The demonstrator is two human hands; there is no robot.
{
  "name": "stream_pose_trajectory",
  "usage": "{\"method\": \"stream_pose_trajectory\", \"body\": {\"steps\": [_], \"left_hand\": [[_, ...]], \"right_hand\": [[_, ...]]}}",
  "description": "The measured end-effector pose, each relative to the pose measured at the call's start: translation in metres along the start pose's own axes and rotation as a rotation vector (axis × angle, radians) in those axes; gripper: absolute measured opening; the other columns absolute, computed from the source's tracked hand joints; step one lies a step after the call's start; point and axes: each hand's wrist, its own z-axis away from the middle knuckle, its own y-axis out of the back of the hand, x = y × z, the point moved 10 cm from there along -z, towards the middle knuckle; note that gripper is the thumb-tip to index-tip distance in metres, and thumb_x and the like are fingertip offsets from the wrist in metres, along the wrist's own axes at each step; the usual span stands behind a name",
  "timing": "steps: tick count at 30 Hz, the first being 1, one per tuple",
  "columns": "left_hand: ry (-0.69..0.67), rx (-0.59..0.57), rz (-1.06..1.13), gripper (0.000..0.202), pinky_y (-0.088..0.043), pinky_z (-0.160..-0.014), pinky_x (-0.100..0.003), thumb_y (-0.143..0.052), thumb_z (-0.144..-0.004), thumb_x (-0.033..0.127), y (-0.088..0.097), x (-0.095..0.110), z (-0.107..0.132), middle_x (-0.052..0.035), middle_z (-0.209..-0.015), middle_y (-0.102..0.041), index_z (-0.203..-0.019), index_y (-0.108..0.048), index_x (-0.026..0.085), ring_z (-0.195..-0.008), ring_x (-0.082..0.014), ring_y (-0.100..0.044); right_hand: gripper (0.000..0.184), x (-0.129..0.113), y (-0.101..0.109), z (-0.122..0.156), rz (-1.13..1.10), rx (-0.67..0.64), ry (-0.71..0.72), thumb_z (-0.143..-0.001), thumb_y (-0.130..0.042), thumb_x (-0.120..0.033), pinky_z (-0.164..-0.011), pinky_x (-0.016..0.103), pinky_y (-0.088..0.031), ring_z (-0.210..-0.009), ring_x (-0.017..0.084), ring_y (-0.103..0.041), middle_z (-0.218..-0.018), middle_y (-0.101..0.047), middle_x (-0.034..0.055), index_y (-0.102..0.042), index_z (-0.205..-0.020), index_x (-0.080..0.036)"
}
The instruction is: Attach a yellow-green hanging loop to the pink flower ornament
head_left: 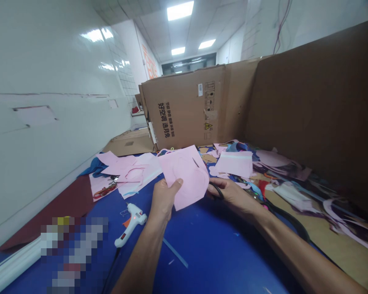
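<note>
Over the blue worktable point(208, 253), the left hand point(164, 200) pinches a pink sheet point(187, 171) between thumb and fingers, while the right hand point(231, 194) closes around black-handled scissors point(216, 190); the faint traced curve point(184, 163) calls for cutting along it.

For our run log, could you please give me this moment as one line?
left hand: holds pink sheet | right hand: holds black-handled scissors | nearby: hot glue gun on blue tabletop

My blue work table point(208, 257) carries a white hot-glue gun point(131, 223), cut pink craft sheets point(135, 169), a dark red sheet point(55, 212), and scattered printed cutouts point(282, 163).
</note>
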Motion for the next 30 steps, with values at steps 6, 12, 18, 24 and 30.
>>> {"method": "stream_pose_trajectory", "body": {"steps": [6,12,18,24,30], "left_hand": [[0.006,0.005,0.005,0.049,-0.062,-0.086,-0.039,-0.097,-0.064,0.041,0.000,-0.001,0.000,-0.0165,-0.104,-0.085,-0.099,-0.084,0.010,-0.090,-0.0296,-0.079],[0.046,-0.014,0.073,0.051,-0.062,-0.083,-0.037,-0.097,-0.062,0.036,-0.001,-0.002,0.001,-0.0173,-0.106,-0.085,-0.104,-0.084,0.009,-0.088,-0.0282,-0.080],[0.137,0.009,0.175,0.064,-0.064,-0.084,-0.042,-0.101,-0.055,0.036,0.002,-0.006,0.002,-0.0177,-0.100,-0.084,-0.109,-0.081,0.008,-0.083,-0.0304,-0.080],[0.102,0.068,0.127,0.055,-0.063,-0.079,-0.037,-0.101,-0.055,0.033,0.008,-0.005,0.000,-0.0169,-0.101,-0.085,-0.102,-0.083,0.009,-0.082,-0.0271,-0.079],[0.083,0.064,0.091,0.045,-0.062,-0.072,-0.033,-0.099,-0.055,0.029,0.005,-0.002,0.003,-0.0144,-0.097,-0.085,-0.093,-0.083,0.011,-0.078,-0.0243,-0.078]], "right_hand": [[0.046,-0.004,-0.001,0.000,0.000,-0.002,0.000,-0.086,-0.082,-0.064,-0.072,0.030,-0.031,-0.078,0.016,-0.042,-0.084,-0.058,-0.0007,-0.078,-0.093,-0.019],[0.042,0.004,0.001,-0.001,0.023,-0.013,-0.008,-0.089,-0.082,-0.058,-0.073,0.031,-0.032,-0.079,0.016,-0.043,-0.085,-0.059,-0.0009,-0.083,-0.109,-0.021],[0.050,0.007,-0.002,0.001,0.080,-0.034,-0.032,-0.088,-0.081,-0.062,-0.073,0.031,-0.032,-0.081,0.017,-0.044,-0.085,-0.061,-0.0002,-0.083,-0.120,-0.024],[0.058,0.005,-0.006,0.003,0.081,-0.023,-0.062,-0.084,-0.081,-0.069,-0.073,0.031,-0.034,-0.079,0.017,-0.045,-0.085,-0.063,0.0013,-0.083,-0.117,-0.021],[0.055,0.007,-0.009,0.003,-0.031,-0.028,-0.079,-0.082,-0.087,-0.064,-0.070,0.031,-0.031,-0.075,0.016,-0.042,-0.082,-0.061,-0.0001,-0.082,-0.114,-0.020]]}}
